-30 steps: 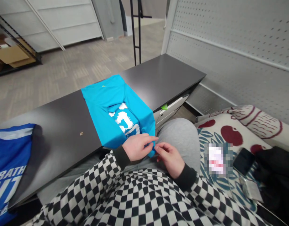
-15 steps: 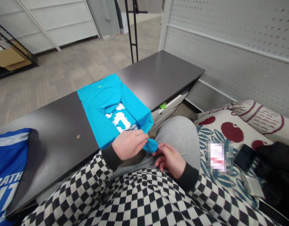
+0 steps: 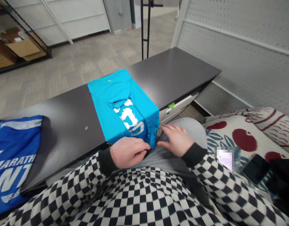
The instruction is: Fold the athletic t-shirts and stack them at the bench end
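Observation:
A cyan T-shirt (image 3: 121, 100) with white print lies partly folded across the dark tabletop (image 3: 172, 72), its near edge hanging over the front toward my lap. My left hand (image 3: 128, 152) is curled closed on the shirt's hanging near corner. My right hand (image 3: 176, 138) rests just right of that corner on my grey trouser leg, fingers stretched out flat and holding nothing. Both sleeves are black-and-white checked.
A blue jersey (image 3: 13, 157) with white lettering lies at the table's left end. A small brown speck (image 3: 86, 128) sits on the tabletop. At the right are a patterned cushion (image 3: 252, 125) and a black phone (image 3: 256, 168). Perforated wall panels (image 3: 240, 37) stand behind.
The bunched shirt corner that my left hand held up now hangs straight down over the table edge. My right hand has opened and moved up beside it. The view shifted right.

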The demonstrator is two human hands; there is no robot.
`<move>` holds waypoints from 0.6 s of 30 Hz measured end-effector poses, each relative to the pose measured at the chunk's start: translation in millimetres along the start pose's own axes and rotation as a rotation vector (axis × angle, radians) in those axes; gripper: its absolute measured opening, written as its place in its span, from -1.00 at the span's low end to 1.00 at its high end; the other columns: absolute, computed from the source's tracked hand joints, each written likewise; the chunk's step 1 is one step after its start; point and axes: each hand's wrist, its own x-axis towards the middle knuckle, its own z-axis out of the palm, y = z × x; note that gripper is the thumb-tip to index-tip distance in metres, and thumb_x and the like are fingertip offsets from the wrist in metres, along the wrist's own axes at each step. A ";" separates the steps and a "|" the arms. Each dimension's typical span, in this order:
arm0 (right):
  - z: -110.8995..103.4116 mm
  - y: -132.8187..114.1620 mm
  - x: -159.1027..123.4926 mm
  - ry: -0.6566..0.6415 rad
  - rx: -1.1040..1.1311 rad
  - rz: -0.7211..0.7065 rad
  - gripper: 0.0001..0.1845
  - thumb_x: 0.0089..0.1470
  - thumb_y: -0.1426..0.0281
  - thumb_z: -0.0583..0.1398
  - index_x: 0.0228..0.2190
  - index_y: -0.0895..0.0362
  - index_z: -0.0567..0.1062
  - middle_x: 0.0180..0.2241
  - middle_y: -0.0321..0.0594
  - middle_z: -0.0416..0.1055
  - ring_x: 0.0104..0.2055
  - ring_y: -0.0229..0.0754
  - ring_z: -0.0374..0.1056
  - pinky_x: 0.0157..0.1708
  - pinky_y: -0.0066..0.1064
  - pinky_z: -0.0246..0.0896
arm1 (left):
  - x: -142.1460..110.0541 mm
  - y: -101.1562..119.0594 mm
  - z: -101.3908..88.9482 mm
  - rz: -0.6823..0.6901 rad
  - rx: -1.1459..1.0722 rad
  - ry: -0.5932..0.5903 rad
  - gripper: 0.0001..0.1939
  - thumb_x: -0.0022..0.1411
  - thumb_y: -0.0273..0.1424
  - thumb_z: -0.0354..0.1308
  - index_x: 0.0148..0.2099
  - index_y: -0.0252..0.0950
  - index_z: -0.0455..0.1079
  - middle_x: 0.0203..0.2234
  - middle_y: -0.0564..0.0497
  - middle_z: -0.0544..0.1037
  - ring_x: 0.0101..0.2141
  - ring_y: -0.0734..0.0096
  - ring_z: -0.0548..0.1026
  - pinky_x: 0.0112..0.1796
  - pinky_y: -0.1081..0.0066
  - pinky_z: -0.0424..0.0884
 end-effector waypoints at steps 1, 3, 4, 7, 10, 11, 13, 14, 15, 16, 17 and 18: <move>-3.7 7.5 9.6 0.016 -0.016 0.001 -0.23 0.25 -0.02 0.42 0.31 0.12 0.50 0.36 0.21 0.45 0.41 0.46 0.31 0.28 0.30 0.28 | -11.7 -2.3 2.9 -0.042 -0.029 -0.058 -0.74 0.57 -0.33 0.08 0.08 -0.18 0.59 -0.15 -0.04 0.71 -0.15 0.27 0.67 -0.14 0.33 0.49; -7.2 23.6 33.7 -0.008 0.022 -0.011 -0.18 0.28 -0.02 0.38 0.36 0.20 0.46 0.35 0.26 0.45 0.40 0.42 0.35 0.35 0.25 0.27 | -36.9 -9.8 10.7 -0.219 -0.078 -0.137 -0.78 0.53 -0.31 0.12 -0.07 -0.18 0.61 -0.25 -0.01 0.70 -0.23 0.28 0.65 -0.23 0.34 0.45; -6.6 31.6 47.5 -0.042 0.064 -0.016 -0.16 0.29 -0.01 0.37 0.37 0.23 0.45 0.35 0.27 0.46 0.38 0.39 0.40 0.36 0.18 0.30 | -49.8 -14.8 15.7 -0.344 -0.093 -0.143 -0.78 0.51 -0.29 0.13 -0.11 -0.18 0.61 -0.28 -0.01 0.70 -0.25 0.27 0.64 -0.25 0.33 0.43; 2.4 53.1 89.7 -0.194 0.194 -0.041 -0.19 0.27 -0.01 0.36 0.35 0.22 0.50 0.32 0.19 0.52 0.33 0.28 0.49 0.35 -0.01 0.37 | -83.7 -30.4 34.1 -0.698 -0.023 -0.058 -0.72 0.52 -0.23 0.12 -0.08 -0.20 0.63 -0.19 -0.10 0.74 -0.16 0.14 0.67 -0.18 0.28 0.45; 14.1 66.1 123.5 -0.369 0.311 -0.110 -0.32 0.20 -0.08 0.36 0.15 0.12 0.68 0.19 0.02 0.65 0.22 0.26 0.57 0.32 -0.04 0.39 | -101.9 -38.7 56.0 -0.900 0.121 0.042 -0.62 0.55 -0.14 0.09 0.09 -0.25 0.62 0.01 -0.24 0.74 0.02 -0.04 0.67 -0.01 0.16 0.46; 17.2 67.9 131.5 -0.436 0.376 -0.151 -0.32 0.17 -0.12 0.37 0.10 0.10 0.71 0.15 -0.02 0.68 0.20 0.25 0.58 0.33 -0.03 0.38 | -103.5 -39.1 63.6 -0.953 0.127 0.074 -0.59 0.56 -0.11 0.09 0.14 -0.26 0.60 0.04 -0.26 0.73 0.04 -0.06 0.67 0.01 0.15 0.46; 21.9 67.6 141.6 -0.556 0.538 -0.229 -0.25 0.07 -0.20 0.40 0.05 0.11 0.74 0.09 -0.05 0.71 0.19 0.24 0.58 0.36 0.00 0.35 | -101.3 -38.2 78.0 -1.046 0.037 0.161 -0.56 0.54 -0.03 0.12 0.16 -0.24 0.56 0.02 -0.24 0.74 0.02 -0.02 0.69 -0.02 0.20 0.48; 23.5 65.7 143.8 -0.600 0.607 -0.251 -0.19 0.00 -0.22 0.43 0.06 0.11 0.74 0.08 -0.06 0.71 0.19 0.24 0.58 0.38 0.01 0.34 | -98.4 -37.5 84.2 -1.078 -0.038 0.213 -0.56 0.53 0.01 0.14 0.12 -0.23 0.55 -0.03 -0.20 0.75 -0.04 0.03 0.71 -0.08 0.23 0.49; 24.9 63.0 144.1 -0.623 0.652 -0.251 -0.15 -0.07 -0.23 0.47 0.07 0.10 0.74 0.07 -0.06 0.72 0.20 0.24 0.58 0.38 0.02 0.33 | -94.9 -37.2 89.6 -1.097 -0.115 0.265 -0.57 0.51 0.03 0.16 0.07 -0.21 0.54 -0.09 -0.15 0.77 -0.09 0.07 0.72 -0.13 0.27 0.48; 26.0 59.6 142.8 -0.619 0.671 -0.231 -0.12 -0.15 -0.21 0.51 0.08 0.09 0.73 0.06 -0.07 0.72 0.19 0.24 0.58 0.39 0.04 0.34 | -91.3 -37.5 94.0 -1.105 -0.183 0.320 -0.58 0.49 0.05 0.18 0.01 -0.20 0.53 -0.14 -0.11 0.77 -0.15 0.10 0.72 -0.18 0.29 0.47; 27.1 55.7 140.1 -0.590 0.668 -0.198 -0.11 -0.19 -0.17 0.55 0.08 0.07 0.73 0.05 -0.08 0.73 0.18 0.23 0.59 0.38 0.05 0.35 | -87.9 -38.4 97.5 -1.103 -0.237 0.376 -0.59 0.47 0.06 0.20 -0.05 -0.19 0.52 -0.18 -0.09 0.77 -0.18 0.12 0.72 -0.21 0.30 0.46; 28.1 51.6 136.3 -0.545 0.652 -0.161 -0.12 -0.21 -0.13 0.57 0.09 0.05 0.73 0.05 -0.09 0.73 0.17 0.23 0.59 0.38 0.06 0.35 | -85.0 -40.1 100.1 -1.091 -0.270 0.426 -0.59 0.46 0.07 0.22 -0.11 -0.19 0.52 -0.22 -0.09 0.77 -0.20 0.13 0.71 -0.23 0.31 0.45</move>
